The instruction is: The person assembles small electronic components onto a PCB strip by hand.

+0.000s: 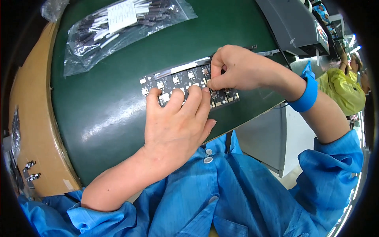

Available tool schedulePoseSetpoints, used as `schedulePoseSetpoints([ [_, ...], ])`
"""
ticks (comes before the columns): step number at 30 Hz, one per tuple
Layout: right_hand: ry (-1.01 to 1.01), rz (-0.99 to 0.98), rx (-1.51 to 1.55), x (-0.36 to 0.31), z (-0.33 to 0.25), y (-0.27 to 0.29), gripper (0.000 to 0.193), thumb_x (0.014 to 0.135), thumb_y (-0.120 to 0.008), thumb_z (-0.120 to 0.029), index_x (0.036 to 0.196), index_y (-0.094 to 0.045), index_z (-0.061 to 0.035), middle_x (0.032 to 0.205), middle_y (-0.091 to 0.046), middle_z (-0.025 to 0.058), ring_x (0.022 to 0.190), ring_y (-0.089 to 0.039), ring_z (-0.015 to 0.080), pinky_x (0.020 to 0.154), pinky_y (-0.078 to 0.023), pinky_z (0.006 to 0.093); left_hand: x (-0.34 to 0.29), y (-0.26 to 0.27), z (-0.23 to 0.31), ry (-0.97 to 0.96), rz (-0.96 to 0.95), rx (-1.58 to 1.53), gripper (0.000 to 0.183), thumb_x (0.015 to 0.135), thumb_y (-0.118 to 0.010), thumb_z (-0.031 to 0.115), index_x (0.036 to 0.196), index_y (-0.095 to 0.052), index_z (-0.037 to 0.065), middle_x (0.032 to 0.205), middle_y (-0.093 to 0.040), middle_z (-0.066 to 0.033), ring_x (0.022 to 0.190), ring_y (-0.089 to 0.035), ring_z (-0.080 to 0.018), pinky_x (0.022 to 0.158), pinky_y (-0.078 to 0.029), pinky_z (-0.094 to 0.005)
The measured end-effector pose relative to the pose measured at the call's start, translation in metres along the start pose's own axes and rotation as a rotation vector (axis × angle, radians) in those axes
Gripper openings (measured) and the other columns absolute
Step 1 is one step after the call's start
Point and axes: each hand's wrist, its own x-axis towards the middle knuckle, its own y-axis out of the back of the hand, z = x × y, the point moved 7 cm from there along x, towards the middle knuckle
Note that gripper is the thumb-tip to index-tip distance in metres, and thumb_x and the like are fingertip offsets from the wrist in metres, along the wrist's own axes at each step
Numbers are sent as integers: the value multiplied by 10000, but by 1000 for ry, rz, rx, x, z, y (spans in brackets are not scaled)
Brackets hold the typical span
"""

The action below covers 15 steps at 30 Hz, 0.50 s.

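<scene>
Fingers of L hand (173,126) are spread apart & bent, tips resting on the near-left part of the black circuit-board panel (182,79), thumb off to the R. R hand (237,69) has thumb & forefinger drawn together in a pinch at the panel's R half; can't tell what, if anything, is btwn the tips. Panel lies flat on the green tabletop (106,114), near its front edge, w/ rows of small white & metallic parts. Silvery strip (181,68) runs along its far edge. Blue band (310,94) circles R wrist; blue sleeves pushed up on both arms. Farther out: clear plastic bag (85,51) of blk & white cables at far L, w/ white label (121,15) on top; cardboard box (37,106) along L side; dk grey machine (288,27) far R. Co-worker in yellow (343,89) beyond, far R.
</scene>
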Motion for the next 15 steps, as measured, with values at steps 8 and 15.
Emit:
schedulePoseSetpoints([
  [8,22,-6,-63,5,2,-4,171,540,-583,-206,518,-555,-39,508,-531,95,487,-517,172,475,-414,271,-3,0,-1,-41,49,0,398,628,-536,309,932,-477,59,863,-441,-59,743,-420,-184,687,-297,-384],
  [15,141,85,-87,-2,0,-7,175,563,-583,-197,548,-549,-26,499,-515,78,460,-485,149,433,-382,264,-9,5,4,-68,137,1,403,634,-525,322,928,-471,51,807,-428,-50,710,-413,-178,674,-297,-389],
])
